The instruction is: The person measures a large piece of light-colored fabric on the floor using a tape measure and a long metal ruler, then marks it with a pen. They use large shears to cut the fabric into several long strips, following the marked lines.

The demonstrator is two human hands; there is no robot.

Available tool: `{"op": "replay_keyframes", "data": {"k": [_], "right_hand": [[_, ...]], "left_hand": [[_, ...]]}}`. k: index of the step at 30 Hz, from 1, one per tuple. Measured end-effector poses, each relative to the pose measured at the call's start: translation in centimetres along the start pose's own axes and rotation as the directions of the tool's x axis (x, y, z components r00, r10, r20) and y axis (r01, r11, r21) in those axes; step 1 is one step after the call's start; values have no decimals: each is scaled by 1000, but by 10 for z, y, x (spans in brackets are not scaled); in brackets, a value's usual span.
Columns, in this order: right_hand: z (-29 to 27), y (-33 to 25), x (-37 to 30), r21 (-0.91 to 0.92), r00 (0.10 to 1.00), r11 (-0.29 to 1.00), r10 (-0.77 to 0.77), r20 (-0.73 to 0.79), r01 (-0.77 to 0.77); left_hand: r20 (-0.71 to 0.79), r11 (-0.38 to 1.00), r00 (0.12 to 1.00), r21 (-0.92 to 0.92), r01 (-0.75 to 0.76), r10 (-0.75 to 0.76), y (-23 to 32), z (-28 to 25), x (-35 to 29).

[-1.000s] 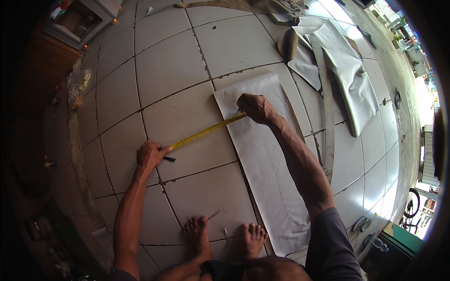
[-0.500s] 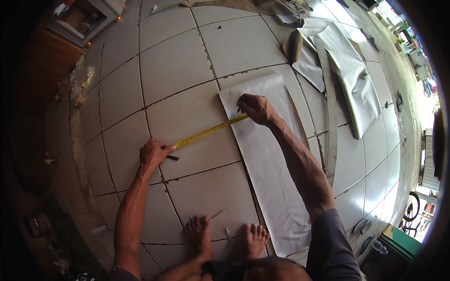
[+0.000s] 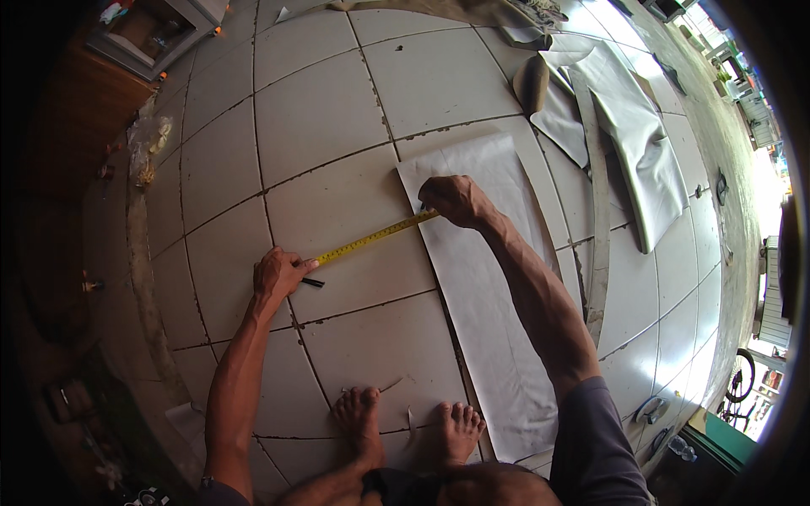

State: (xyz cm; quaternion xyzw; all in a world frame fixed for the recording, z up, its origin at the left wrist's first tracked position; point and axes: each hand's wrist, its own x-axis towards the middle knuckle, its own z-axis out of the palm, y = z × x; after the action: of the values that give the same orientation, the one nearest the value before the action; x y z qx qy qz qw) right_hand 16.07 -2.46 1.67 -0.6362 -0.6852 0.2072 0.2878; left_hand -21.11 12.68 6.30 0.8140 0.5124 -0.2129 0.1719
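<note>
A yellow tape measure (image 3: 371,242) is stretched between my hands, low over the floor tiles. My left hand (image 3: 280,274) is closed on its left end, thumb against the blade. A short black strip (image 3: 312,282) sticks out beside that hand; I cannot tell whether it belongs to the tape. Over the left edge of a long pale sheet (image 3: 498,320), my right hand (image 3: 458,201) is closed where the blade's other end goes under it. Something small and dark shows at its fingertips, too hidden to name. The sheet lies flat, running from near my feet to the far side.
Folded silver-grey sheeting (image 3: 637,143) lies at the far right, with a long flat strip (image 3: 597,219) along it. Brown material (image 3: 439,10) is spread at the far edge. A grey-framed cabinet (image 3: 152,38) stands far left, and a plastic bag (image 3: 152,139) lies near it. Sandals (image 3: 652,409) lie at the right.
My right hand has shifted slightly left, its fingers turned further down over the tape and the sheet's edge. The left hand has stayed in place.
</note>
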Motion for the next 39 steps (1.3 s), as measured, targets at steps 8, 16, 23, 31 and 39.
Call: {"op": "replay_keyframes", "data": {"k": [8,16,23,31,39], "right_hand": [[1,1,2,-61,998,997,-57,-5,57],[-3,-5,2,57,1000,998,27,-1,-27],[-24,-40,-35,471,889,878,285,-359,-91],[-40,-79,-335,28,179,261,733,-657,-965],[-19,-120,-447,64,133,194,842,-523,-979]], "left_hand": [[-28,1000,999,25,-15,16,-1,1,0],[-12,1000,1000,4,-8,8,0,-2,-1],[-32,993,997,-91,-71,69,-10,0,-4],[-225,880,974,-462,-111,5,-73,20,-57],[-361,968,917,-235,86,-169,-78,33,-102]]}}
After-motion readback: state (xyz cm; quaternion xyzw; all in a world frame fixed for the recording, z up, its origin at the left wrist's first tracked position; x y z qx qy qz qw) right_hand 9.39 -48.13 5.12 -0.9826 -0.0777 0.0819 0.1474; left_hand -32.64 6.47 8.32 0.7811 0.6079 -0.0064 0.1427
